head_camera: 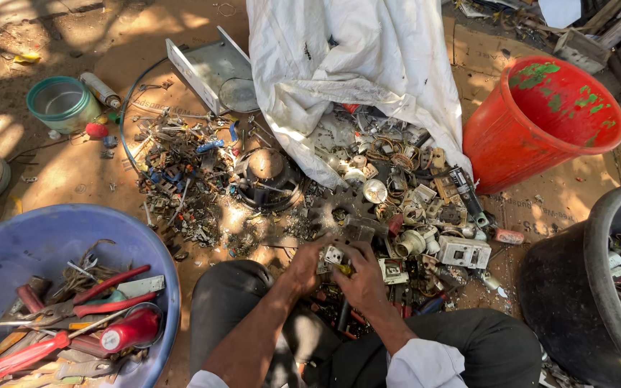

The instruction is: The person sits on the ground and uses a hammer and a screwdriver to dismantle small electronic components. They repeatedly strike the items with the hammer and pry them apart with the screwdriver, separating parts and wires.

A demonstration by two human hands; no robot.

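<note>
Low over the scrap pile (397, 194), just in front of the knees, the left hand (303, 264) grips a small white switch part (333, 255) while the right hand (362, 279), touching it, closes around a yellow-handled screwdriver (343, 270).

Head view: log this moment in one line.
left hand: holds white switch part | right hand: yellow-handled tool on it | around: scrap pile, blue basin

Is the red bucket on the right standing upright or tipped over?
Tipped. The red bucket leans with its open mouth turned toward the camera, and nothing shows inside but green patches on its inner wall.
</note>
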